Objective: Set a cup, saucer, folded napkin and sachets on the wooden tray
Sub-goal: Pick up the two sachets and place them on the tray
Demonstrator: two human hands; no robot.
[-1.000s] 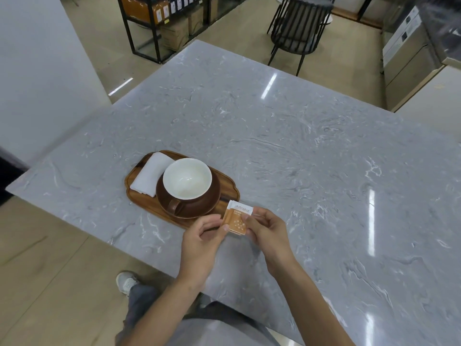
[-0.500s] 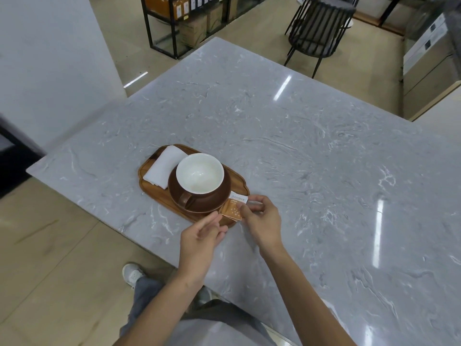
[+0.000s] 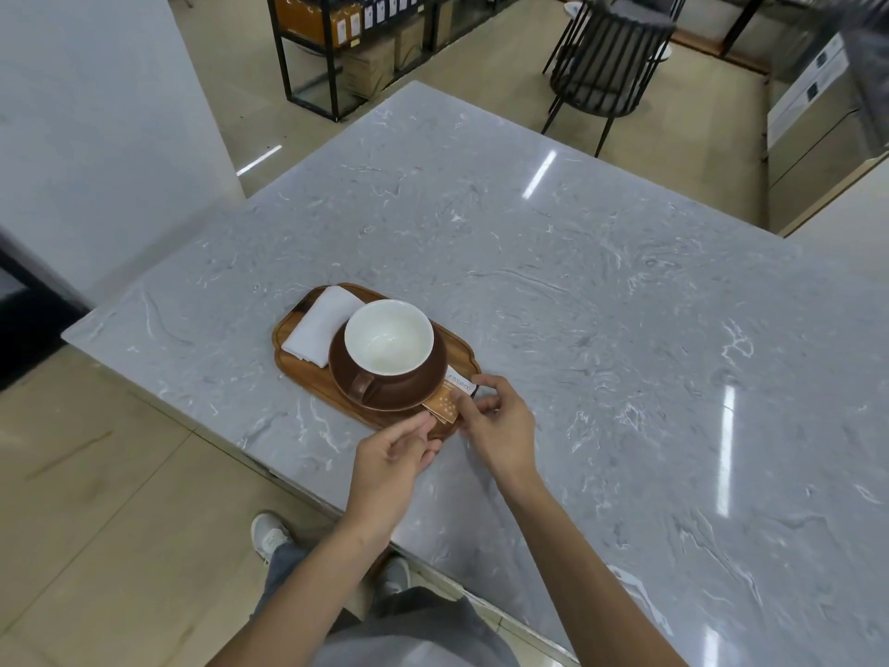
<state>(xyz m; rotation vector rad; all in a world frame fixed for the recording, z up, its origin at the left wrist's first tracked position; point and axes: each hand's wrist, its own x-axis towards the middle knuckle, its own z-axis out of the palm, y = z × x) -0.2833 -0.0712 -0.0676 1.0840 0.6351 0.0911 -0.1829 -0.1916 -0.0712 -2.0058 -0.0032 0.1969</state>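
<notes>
A wooden tray [image 3: 294, 363] lies near the front edge of the grey marble table. On it a brown saucer [image 3: 423, 387] carries a brown cup [image 3: 388, 344] with a white inside. A folded white napkin [image 3: 317, 325] lies on the tray's left part. Orange and white sachets [image 3: 447, 402] lean on the tray's right end against the saucer. My right hand [image 3: 500, 426] pinches the sachets from the right. My left hand [image 3: 389, 454] hovers just below them, fingers loosely extended, holding nothing.
The marble table [image 3: 577, 291] stretches far to the right and back. Its front edge runs diagonally just below the tray. A dark chair [image 3: 601, 65] and a metal shelf [image 3: 346, 45] with boxes stand beyond the table. A white wall is at the left.
My left hand has let go of the sachets and drawn back a little. My right hand has carried them onto the tray's right end beside the saucer.
</notes>
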